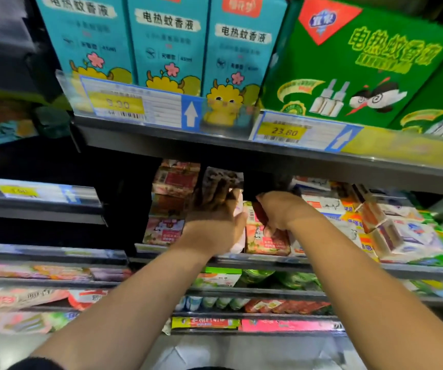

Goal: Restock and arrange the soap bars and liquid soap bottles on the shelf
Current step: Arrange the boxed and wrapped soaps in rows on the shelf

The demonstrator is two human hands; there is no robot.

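Both my hands reach into the soap shelf point(241, 259) under the upper shelf edge. My left hand point(213, 222) grips a pale pink-white soap box point(237, 209), fingers wrapped over its top. My right hand point(279, 209) curls round the top of a pink-and-red soap box point(267, 243) standing at the shelf front. Left of my hands stands a stack of pink and red soap boxes point(172, 201). To the right lie white, blue and orange soap boxes point(330, 206), some tilted point(386, 231). The fingertips of both hands are partly hidden in shadow.
Above, a shelf point(215, 145) carries teal mosquito-liquid boxes point(167, 41) and green ones point(354, 68), with price tags 9.90 point(124, 104) and 23.80 point(284, 132). Lower shelves point(255, 292) hold green, red and pink packs. Another shelving bay point(36, 204) stands on the left.
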